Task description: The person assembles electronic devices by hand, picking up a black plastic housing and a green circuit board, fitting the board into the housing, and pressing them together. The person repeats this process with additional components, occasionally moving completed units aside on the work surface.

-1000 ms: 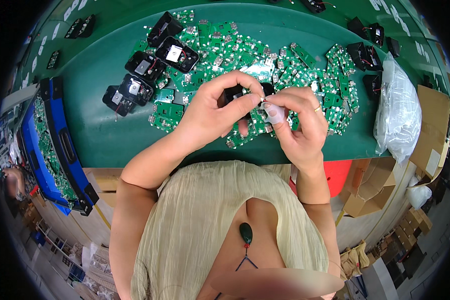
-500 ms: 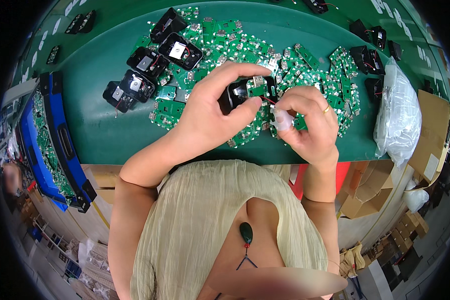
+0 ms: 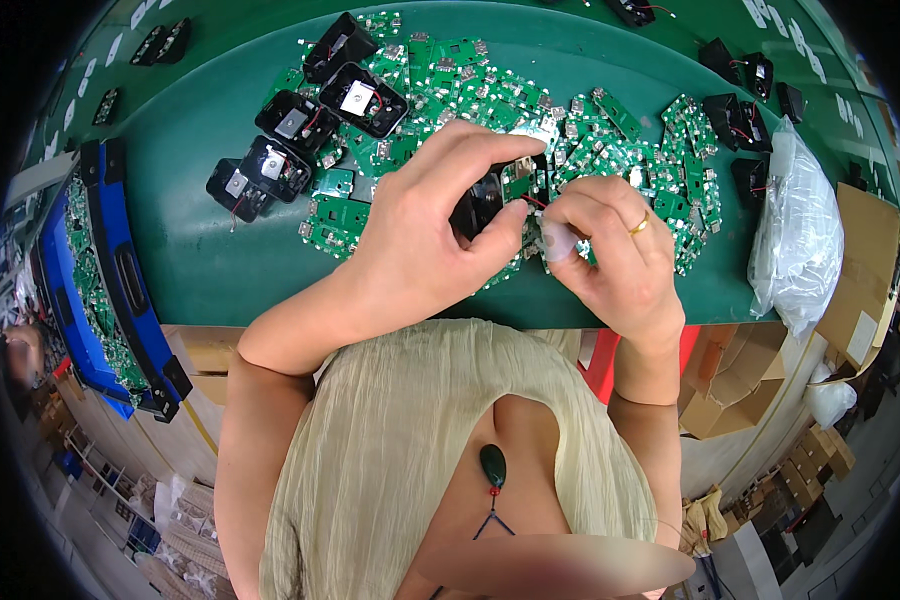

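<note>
My left hand (image 3: 420, 220) is closed around a small black plastic housing (image 3: 483, 205), thumb on the near side and fingers along the far side. A small green circuit board (image 3: 518, 180) sits at the housing's right end, under my left thumb and index finger. From there a thin red wire (image 3: 534, 202) runs to my right hand (image 3: 620, 255), whose fingertips are pinched at its end. A whitish, translucent cover (image 3: 558, 242) shows at a fingertip of that hand. The exact grip on the wire is partly hidden.
Loose green circuit boards (image 3: 460, 85) are heaped behind and around my hands. Several black housings (image 3: 375, 105) with red wires stand at the left, more (image 3: 735, 120) at the right. A blue bin (image 3: 120, 280) of boards is at far left, a clear plastic bag (image 3: 798, 230) at right.
My right hand has turned slightly, and its fingers have drawn closer together near the wire. The housing has tilted a little in my left hand, with its opening less visible.
</note>
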`<act>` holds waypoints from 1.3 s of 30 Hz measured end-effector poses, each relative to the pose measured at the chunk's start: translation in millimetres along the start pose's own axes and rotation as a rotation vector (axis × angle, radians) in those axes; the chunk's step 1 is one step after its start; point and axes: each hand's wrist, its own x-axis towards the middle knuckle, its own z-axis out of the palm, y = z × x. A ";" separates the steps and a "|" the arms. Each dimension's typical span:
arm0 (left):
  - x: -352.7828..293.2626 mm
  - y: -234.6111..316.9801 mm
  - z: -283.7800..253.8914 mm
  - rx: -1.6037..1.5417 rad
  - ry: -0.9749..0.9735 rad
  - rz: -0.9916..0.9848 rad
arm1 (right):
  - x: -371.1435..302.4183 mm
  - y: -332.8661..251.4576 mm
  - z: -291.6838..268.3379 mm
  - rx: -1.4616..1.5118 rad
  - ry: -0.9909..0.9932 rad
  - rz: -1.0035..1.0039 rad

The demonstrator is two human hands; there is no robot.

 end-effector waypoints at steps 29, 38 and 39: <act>-3.1 -4.5 1.1 -0.077 0.086 0.102 | -2.6 13.5 9.2 -0.050 0.113 -0.148; -5.9 -8.2 9.1 -0.112 0.069 0.149 | -17.4 -16.9 27.5 0.923 0.212 0.652; -5.8 -8.4 10.1 -0.095 0.071 0.162 | -15.1 -19.9 27.4 1.044 0.245 0.746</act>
